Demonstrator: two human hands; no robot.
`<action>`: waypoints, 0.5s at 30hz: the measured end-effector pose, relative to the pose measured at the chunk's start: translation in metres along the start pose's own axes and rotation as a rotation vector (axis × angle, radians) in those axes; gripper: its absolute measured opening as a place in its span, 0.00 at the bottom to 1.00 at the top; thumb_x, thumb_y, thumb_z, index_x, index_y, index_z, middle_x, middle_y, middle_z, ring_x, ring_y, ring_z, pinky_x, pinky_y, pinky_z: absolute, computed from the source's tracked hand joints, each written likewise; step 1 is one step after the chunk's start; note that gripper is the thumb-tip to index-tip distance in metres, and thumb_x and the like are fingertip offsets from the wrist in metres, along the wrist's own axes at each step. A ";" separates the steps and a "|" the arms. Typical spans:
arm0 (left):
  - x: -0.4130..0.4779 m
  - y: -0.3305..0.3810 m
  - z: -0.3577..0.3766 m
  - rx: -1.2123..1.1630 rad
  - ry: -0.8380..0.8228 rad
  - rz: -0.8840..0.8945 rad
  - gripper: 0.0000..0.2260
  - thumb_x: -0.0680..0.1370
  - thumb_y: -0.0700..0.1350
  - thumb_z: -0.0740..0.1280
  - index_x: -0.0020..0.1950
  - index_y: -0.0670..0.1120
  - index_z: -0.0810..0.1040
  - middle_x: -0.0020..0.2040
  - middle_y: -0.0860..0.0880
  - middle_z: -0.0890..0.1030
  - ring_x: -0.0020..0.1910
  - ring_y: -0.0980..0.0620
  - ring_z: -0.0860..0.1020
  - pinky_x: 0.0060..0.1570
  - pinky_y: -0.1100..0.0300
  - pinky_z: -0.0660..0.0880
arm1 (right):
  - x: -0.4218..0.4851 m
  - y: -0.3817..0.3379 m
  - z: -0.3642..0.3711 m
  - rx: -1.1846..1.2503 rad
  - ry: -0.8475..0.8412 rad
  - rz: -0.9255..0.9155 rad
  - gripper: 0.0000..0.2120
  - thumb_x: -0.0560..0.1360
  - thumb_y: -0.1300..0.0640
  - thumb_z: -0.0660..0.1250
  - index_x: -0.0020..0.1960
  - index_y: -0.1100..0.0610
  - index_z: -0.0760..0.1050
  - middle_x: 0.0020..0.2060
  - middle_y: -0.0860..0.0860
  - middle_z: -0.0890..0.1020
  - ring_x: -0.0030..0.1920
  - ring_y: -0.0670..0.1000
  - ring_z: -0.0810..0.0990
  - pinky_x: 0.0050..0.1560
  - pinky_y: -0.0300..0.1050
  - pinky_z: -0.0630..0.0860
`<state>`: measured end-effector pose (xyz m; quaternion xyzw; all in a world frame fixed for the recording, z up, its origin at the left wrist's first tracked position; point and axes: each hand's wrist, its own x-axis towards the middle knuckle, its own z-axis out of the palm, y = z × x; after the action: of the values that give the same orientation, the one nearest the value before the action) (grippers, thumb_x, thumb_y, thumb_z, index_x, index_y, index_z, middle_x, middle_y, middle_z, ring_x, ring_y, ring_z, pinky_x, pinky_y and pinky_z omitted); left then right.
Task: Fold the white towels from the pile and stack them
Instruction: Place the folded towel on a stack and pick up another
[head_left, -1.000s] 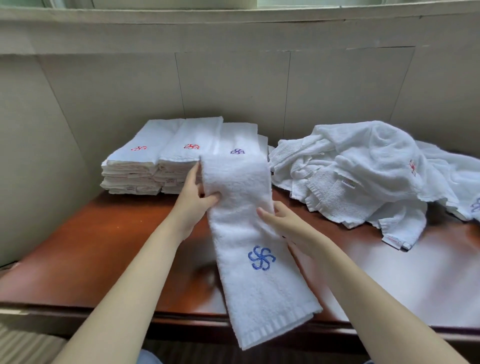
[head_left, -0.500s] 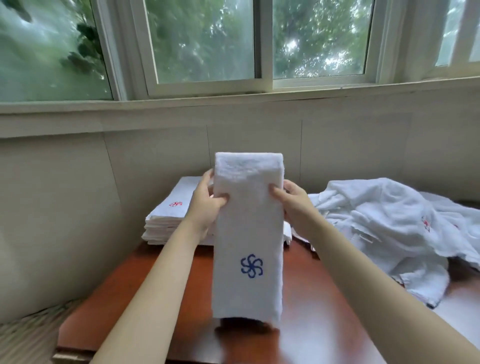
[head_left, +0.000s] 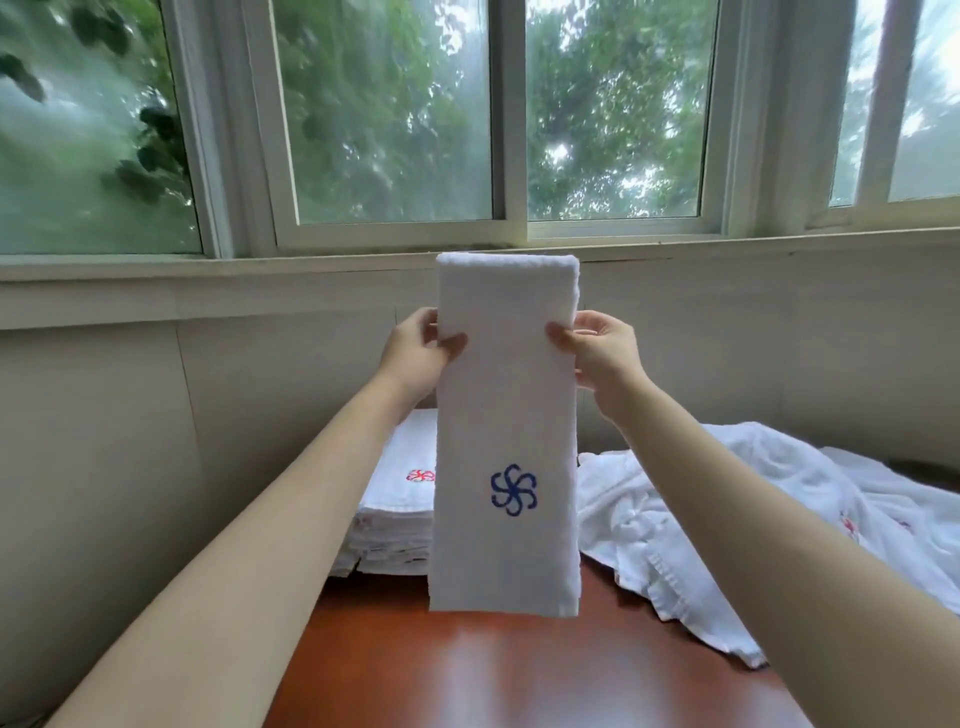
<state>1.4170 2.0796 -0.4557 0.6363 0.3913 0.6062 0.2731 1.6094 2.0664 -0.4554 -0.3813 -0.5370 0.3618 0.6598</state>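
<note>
A white towel (head_left: 506, 415), folded into a long strip with a blue pinwheel emblem, hangs upright in the air above the table. My left hand (head_left: 415, 351) pinches its left edge near the top and my right hand (head_left: 602, 351) pinches its right edge at the same height. The towel's bottom end hangs just above the wood. Behind it on the left lies the stack of folded towels (head_left: 395, 514), one showing a red emblem, partly hidden by the held towel. On the right sprawls the pile of unfolded white towels (head_left: 727, 525).
The reddish-brown wooden table (head_left: 519, 675) runs up to a beige panelled wall (head_left: 130, 441) at the back and left. Above the wall sits a window sill (head_left: 208, 280) with sliding windows and green trees outside.
Both hands have lifted the strip of towel off the table edge up to eye level, so it now hangs vertically. The view has tilted upward, bringing the windows into sight.
</note>
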 end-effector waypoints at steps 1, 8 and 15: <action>0.012 -0.008 0.005 0.003 -0.003 -0.021 0.08 0.77 0.36 0.67 0.54 0.44 0.74 0.49 0.47 0.79 0.45 0.53 0.78 0.42 0.64 0.77 | 0.012 0.008 -0.001 -0.002 0.011 0.004 0.06 0.73 0.65 0.70 0.40 0.58 0.76 0.36 0.54 0.80 0.33 0.50 0.79 0.32 0.41 0.78; 0.106 -0.115 0.049 -0.070 0.037 -0.269 0.11 0.80 0.40 0.64 0.61 0.39 0.72 0.49 0.44 0.77 0.44 0.47 0.77 0.44 0.57 0.74 | 0.135 0.128 0.006 -0.046 0.148 0.162 0.06 0.75 0.57 0.70 0.43 0.60 0.77 0.38 0.55 0.81 0.36 0.53 0.80 0.40 0.48 0.80; 0.125 -0.290 0.083 0.470 -0.238 -0.680 0.14 0.81 0.45 0.62 0.61 0.39 0.66 0.59 0.40 0.74 0.53 0.45 0.75 0.53 0.57 0.72 | 0.180 0.336 0.000 -0.222 -0.023 0.458 0.19 0.70 0.61 0.68 0.58 0.67 0.74 0.48 0.60 0.79 0.46 0.57 0.79 0.42 0.46 0.75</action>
<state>1.4455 2.3516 -0.6346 0.5814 0.6721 0.2984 0.3482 1.6156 2.3764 -0.6777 -0.5592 -0.4804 0.4449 0.5084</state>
